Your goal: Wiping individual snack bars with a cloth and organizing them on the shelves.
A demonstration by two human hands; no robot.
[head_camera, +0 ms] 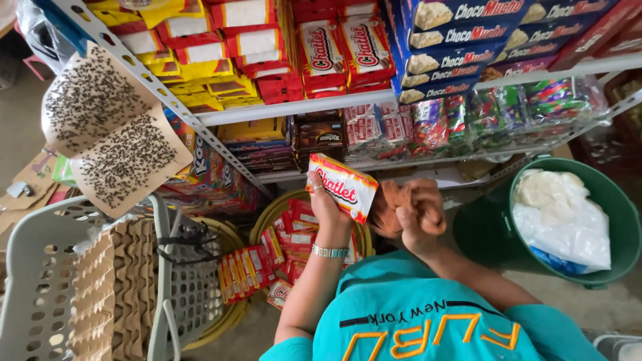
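Left hand (326, 200) fingers clamp the lower edge of a glossy, flat red-and-yellow snack packet (342, 186); right hand (418, 212) is bunched round a crumpled brown cloth (390, 204).

You are in a small grocery shop. Metal shelves (314, 105) carry stacked snack packs in red, yellow and blue, many of each kind, right out to the shelf edges (stock for sale, not a home pantry). More red and yellow packs (264, 257) fill round woven trays (221, 314) on the floor. Egg trays (110, 294) stand in a grey plastic basket (40, 281), and fly paper (107, 127) hangs off the shelf's upright.
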